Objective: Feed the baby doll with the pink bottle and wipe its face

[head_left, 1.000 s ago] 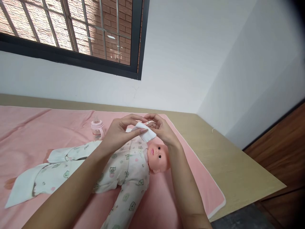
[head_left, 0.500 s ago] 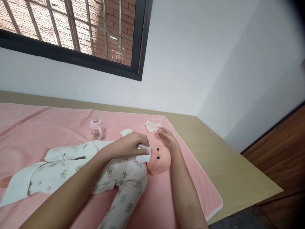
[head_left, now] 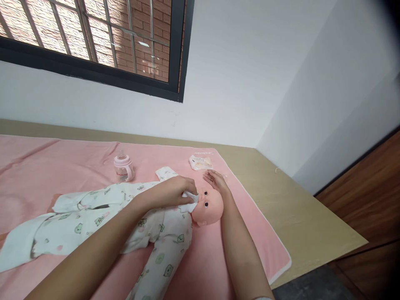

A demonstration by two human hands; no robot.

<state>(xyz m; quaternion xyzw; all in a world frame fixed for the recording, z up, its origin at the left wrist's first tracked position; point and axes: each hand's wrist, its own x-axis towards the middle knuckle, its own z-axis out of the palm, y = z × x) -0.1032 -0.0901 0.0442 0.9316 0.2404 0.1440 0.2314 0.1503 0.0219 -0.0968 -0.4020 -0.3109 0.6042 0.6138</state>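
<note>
- Fingers of our left hand (head_left: 178, 189) pinch white cloth (head_left: 191, 196) by the head (head_left: 210, 209) of the doll (head_left: 175, 227), contact unclear.
- Our right hand (head_left: 216, 181), fingers loosely extended, lies beside that head.
- Doll lies on pink blanket (head_left: 259, 246), open room before the right edge.

A tan tabletop (head_left: 306, 212) fills the lower frame, spread with a pink blanket (head_left: 40, 166). On the blanket: a clothed doll (head_left: 171, 225), lower left to centre; a bottle (head_left: 123, 168), left of centre; a packet (head_left: 200, 163), centre.

Beyond the pink-topped bottle (head_left: 123, 168) (handle (head_left: 128, 172) turned rightward) is a barred window (head_left: 93, 39); well right of the bottle, wood panelling (head_left: 368, 187).
</note>
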